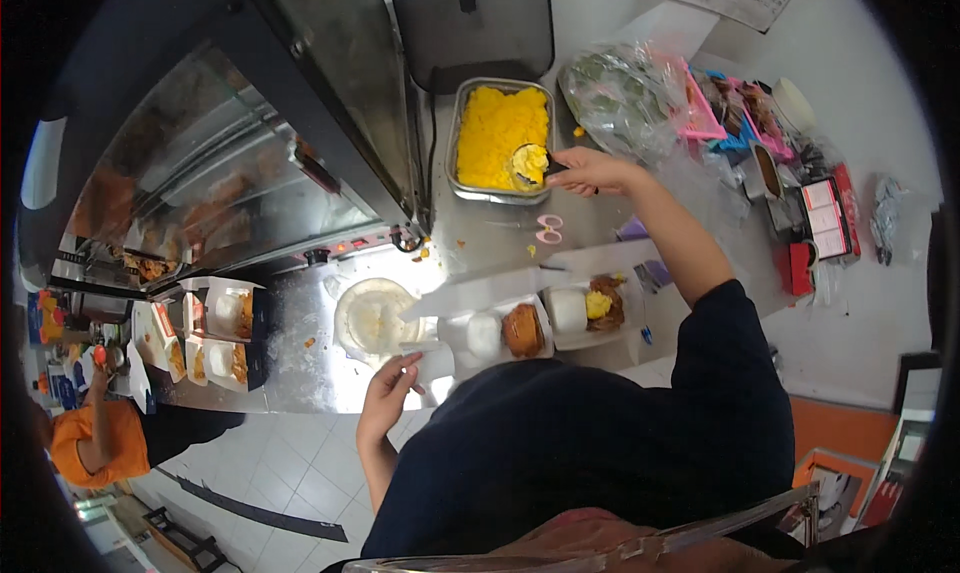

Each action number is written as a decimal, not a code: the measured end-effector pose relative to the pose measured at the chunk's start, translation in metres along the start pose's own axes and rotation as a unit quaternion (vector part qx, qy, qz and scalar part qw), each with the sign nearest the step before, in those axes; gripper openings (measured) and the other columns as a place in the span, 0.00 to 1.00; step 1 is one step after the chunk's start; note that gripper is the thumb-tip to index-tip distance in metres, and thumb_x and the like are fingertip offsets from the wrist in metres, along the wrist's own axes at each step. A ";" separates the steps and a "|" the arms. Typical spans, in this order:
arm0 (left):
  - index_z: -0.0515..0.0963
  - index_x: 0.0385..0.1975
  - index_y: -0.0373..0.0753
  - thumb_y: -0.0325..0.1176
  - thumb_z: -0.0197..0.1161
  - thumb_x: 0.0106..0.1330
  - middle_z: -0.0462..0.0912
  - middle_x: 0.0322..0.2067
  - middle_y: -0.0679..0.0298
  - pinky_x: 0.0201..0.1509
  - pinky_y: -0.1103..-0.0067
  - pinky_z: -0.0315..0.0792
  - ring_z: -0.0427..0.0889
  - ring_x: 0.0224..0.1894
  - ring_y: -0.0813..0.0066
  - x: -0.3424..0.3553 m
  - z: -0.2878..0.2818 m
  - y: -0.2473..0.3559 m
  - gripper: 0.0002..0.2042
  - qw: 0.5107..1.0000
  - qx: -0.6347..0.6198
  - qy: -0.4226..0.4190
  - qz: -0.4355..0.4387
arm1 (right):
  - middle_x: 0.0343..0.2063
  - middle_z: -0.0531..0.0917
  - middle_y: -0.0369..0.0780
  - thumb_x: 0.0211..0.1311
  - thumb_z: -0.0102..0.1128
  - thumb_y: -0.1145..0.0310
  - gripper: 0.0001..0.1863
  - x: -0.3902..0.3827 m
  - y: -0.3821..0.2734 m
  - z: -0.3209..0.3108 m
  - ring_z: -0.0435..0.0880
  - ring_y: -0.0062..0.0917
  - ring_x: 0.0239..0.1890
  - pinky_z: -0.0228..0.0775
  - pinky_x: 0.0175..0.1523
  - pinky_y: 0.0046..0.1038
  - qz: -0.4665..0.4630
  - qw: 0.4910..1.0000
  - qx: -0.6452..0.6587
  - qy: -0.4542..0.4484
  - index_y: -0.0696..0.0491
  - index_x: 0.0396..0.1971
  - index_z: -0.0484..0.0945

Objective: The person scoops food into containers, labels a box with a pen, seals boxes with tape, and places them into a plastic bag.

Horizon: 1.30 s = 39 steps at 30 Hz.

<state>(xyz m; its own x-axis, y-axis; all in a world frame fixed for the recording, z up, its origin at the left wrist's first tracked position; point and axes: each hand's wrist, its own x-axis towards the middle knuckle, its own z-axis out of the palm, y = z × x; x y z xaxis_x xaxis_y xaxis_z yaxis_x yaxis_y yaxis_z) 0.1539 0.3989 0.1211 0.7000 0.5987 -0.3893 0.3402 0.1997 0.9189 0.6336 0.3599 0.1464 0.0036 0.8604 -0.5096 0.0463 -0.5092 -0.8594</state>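
Two hands work around the tray: your right hand pinches the loaded spoon over its near right corner, while your left hand, fingers half curled, sits nearer you, left of the tray, by the counter edge; whether it grips the flap, I cannot tell. The cabinet bounds the tray's left, the bag its right, and the near side gives room around the scissors.

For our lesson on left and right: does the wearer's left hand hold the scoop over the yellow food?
No, the right hand grips the scoop over the yellow food, while the left hand is elsewhere.
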 end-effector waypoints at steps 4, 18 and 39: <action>0.74 0.48 0.32 0.34 0.54 0.67 0.71 0.33 0.65 0.38 0.85 0.66 0.75 0.28 0.80 -0.001 -0.002 0.000 0.15 1.000 0.022 -0.010 0.013 | 0.18 0.67 0.28 0.62 0.54 0.59 0.16 -0.069 -0.008 0.060 0.60 0.08 0.17 0.48 0.18 0.13 0.048 0.982 0.161 -0.091 0.52 0.45 0.68; 0.72 0.50 0.32 0.33 0.52 0.67 0.73 0.36 0.63 0.36 0.85 0.67 0.75 0.28 0.79 -0.010 -0.009 -0.010 0.15 0.999 0.010 -0.053 0.009 | 0.29 0.73 0.47 0.52 0.47 0.76 0.28 -0.110 0.142 0.234 0.74 0.39 0.35 0.67 0.41 0.37 -0.122 0.843 -0.492 0.181 0.46 0.56 0.67; 0.75 0.46 0.30 0.27 0.53 0.65 0.73 0.38 0.62 0.34 0.83 0.71 0.74 0.31 0.78 -0.011 -0.002 0.010 0.12 0.995 -0.023 0.093 0.039 | 0.37 0.80 0.51 0.57 0.44 0.72 0.23 0.083 0.045 0.007 0.80 0.42 0.41 0.72 0.44 0.40 0.039 0.808 -0.504 0.304 0.53 0.56 0.63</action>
<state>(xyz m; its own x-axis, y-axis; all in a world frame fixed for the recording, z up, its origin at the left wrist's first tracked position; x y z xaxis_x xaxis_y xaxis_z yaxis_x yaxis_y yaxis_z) 0.1479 0.3960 0.1343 0.5931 0.7465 -0.3016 0.2563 0.1801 0.9497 0.6293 0.4082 0.0648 0.5213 0.8334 -0.1836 0.8106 -0.5508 -0.1990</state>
